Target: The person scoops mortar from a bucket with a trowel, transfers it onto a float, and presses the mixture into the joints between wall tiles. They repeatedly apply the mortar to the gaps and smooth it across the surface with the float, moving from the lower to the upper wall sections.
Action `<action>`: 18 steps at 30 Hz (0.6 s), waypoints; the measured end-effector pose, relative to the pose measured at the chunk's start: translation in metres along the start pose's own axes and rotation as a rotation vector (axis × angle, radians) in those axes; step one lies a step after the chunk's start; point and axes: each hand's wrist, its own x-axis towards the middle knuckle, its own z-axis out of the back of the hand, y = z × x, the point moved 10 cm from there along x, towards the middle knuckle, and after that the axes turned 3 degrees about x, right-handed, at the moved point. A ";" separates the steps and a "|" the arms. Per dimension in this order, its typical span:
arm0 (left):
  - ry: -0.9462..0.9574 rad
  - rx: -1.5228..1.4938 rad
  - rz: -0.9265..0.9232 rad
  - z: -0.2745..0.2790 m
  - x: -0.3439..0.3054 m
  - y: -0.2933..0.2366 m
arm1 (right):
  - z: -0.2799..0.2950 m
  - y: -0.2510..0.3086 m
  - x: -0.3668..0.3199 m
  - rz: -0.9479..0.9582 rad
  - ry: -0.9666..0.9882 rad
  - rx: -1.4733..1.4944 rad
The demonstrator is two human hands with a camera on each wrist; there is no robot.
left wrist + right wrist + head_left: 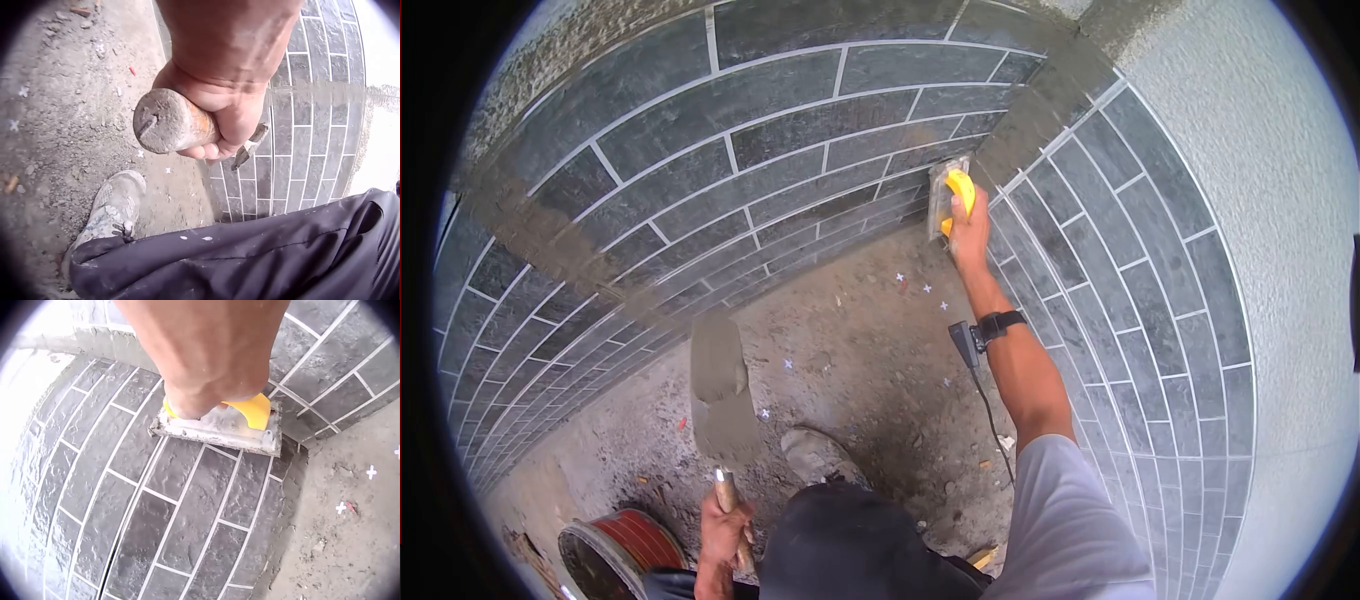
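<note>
My right hand (971, 238) grips the yellow handle of a float (942, 205) low in the corner. In the right wrist view the float's grimy plate (215, 436) lies against the dark brick-pattern tiles (181, 506), and the wrist hides most of the fingers. Down by my legs, my left hand (722, 525) holds a trowel (722, 390) by its wooden handle. Grey mortar covers the trowel's long blade. From the left wrist, the worn butt of the handle (164, 122) faces the camera with fingers wrapped round it.
Tiled walls with pale joints meet in the corner, the right one (1170, 330) close beside my arm. Grey smears mark the left wall (550, 240). White tile spacers (788, 364) lie on the gritty floor (850, 330). A reddish bucket (640, 535) stands at lower left, near my shoe (820, 455).
</note>
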 end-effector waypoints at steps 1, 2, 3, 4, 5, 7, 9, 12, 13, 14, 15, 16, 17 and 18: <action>-0.004 -0.001 -0.002 0.001 -0.001 0.001 | -0.003 0.000 0.004 -0.020 -0.012 0.006; -0.012 -0.010 -0.013 0.003 -0.002 0.001 | -0.006 0.001 0.004 -0.020 -0.009 0.009; -0.018 -0.019 -0.024 0.004 -0.003 0.001 | -0.012 -0.006 0.003 -0.055 0.050 -0.062; -0.017 -0.020 -0.024 0.003 -0.004 0.002 | -0.016 -0.013 0.003 -0.089 0.108 -0.134; -0.037 -0.037 -0.008 0.005 -0.005 0.003 | -0.011 -0.016 0.002 -0.087 0.106 -0.135; -0.053 -0.050 0.001 0.007 -0.004 0.001 | -0.015 -0.025 -0.004 -0.022 0.240 -0.235; -0.080 -0.015 0.030 0.007 -0.006 -0.001 | -0.006 -0.028 0.001 -0.017 0.132 -0.132; -0.067 -0.081 0.025 0.005 -0.004 0.005 | 0.005 -0.024 0.009 -0.033 0.003 0.021; -0.066 -0.078 0.024 0.005 -0.004 0.003 | 0.004 -0.022 0.012 -0.060 0.000 0.002; -0.062 -0.048 0.019 0.005 -0.004 0.000 | 0.003 -0.019 0.015 -0.085 -0.002 -0.016; -0.059 -0.021 0.013 0.003 -0.003 -0.003 | -0.001 -0.024 0.018 -0.082 -0.005 -0.014; -0.060 -0.021 0.009 0.003 -0.001 -0.004 | -0.005 -0.029 0.019 -0.082 -0.016 -0.008; -0.059 -0.016 0.020 0.003 0.000 -0.002 | -0.009 -0.034 0.019 -0.083 -0.025 -0.002; -0.057 -0.011 0.033 0.003 0.000 0.000 | -0.013 -0.038 0.017 -0.083 -0.023 -0.002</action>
